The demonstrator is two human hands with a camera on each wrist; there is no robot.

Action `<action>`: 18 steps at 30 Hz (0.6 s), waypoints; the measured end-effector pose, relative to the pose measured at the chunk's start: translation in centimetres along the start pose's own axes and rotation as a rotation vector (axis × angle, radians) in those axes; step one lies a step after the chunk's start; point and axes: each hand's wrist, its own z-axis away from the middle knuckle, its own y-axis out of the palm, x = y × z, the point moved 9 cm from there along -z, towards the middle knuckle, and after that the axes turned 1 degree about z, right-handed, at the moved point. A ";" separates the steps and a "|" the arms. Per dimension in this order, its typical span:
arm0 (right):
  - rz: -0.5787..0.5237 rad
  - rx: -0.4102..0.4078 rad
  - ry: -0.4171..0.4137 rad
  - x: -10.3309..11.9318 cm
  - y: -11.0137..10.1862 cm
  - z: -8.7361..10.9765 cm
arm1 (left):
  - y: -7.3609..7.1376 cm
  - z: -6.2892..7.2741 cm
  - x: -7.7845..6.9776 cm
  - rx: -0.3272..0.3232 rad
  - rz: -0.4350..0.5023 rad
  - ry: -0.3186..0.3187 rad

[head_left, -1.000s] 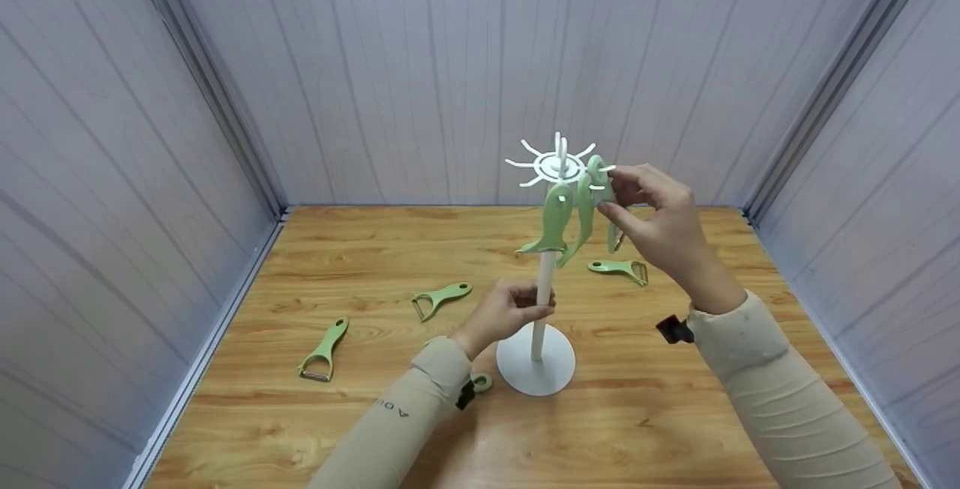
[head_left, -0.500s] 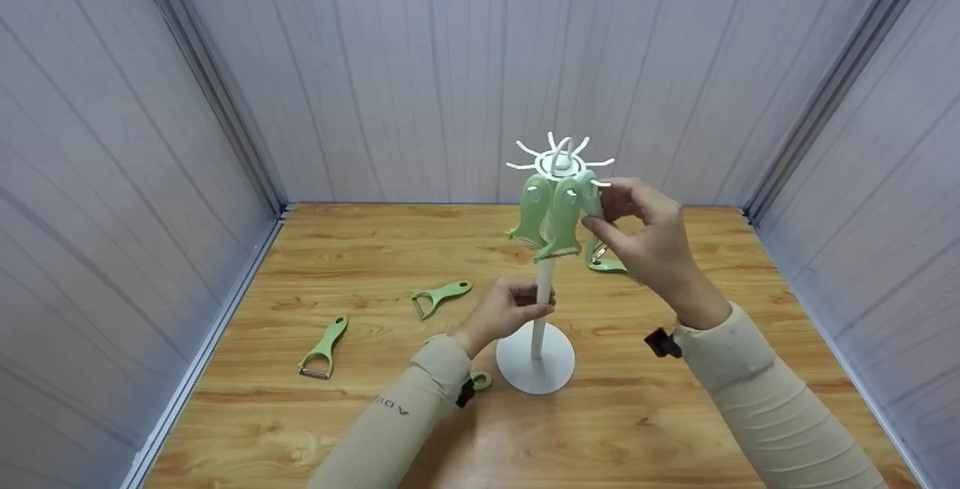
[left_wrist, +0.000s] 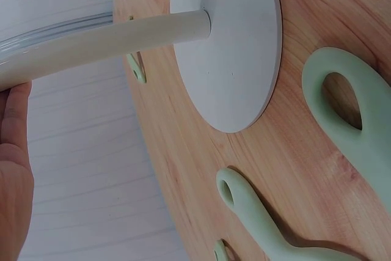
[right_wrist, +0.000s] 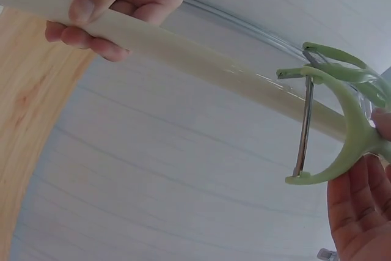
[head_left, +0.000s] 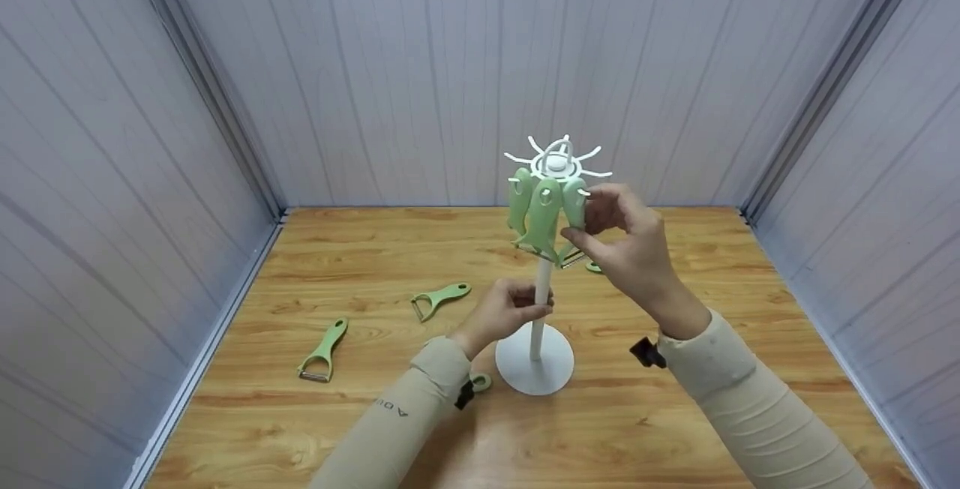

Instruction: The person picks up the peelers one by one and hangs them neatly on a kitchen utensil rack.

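Observation:
A white stand with a round base and a ring of hooks on top stands upright on the wooden table. Around its pole, my left hand curls its fingers at mid-height. Two green Y-shaped peelers hang from hooks at the front, a middle peeler and a left peeler. At the right hook, my right hand pinches the handle of a third peeler, with the hook through its handle hole. Its metal blade points downward along the pole.
On the table left of the stand lie a peeler and another peeler. My left wrist partly covers a peeler; one more peeler shows behind my right hand. Panelled walls enclose the table.
The hook ring has turned, carrying the hanging peelers leftward around the front. My right hand has moved left and slightly down with its peeler, while my left hand stays on the pole.

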 end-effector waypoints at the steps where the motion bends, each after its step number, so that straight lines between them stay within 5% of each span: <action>1: 0.006 0.003 0.000 0.0 0.0 0.0 | 0.0 0.0 0.1 -0.002 0.000 -0.002; 18: 0.128 0.024 0.102 -2.4 -3.2 0.9 | -0.4 0.3 0.0 -0.014 -0.015 -0.046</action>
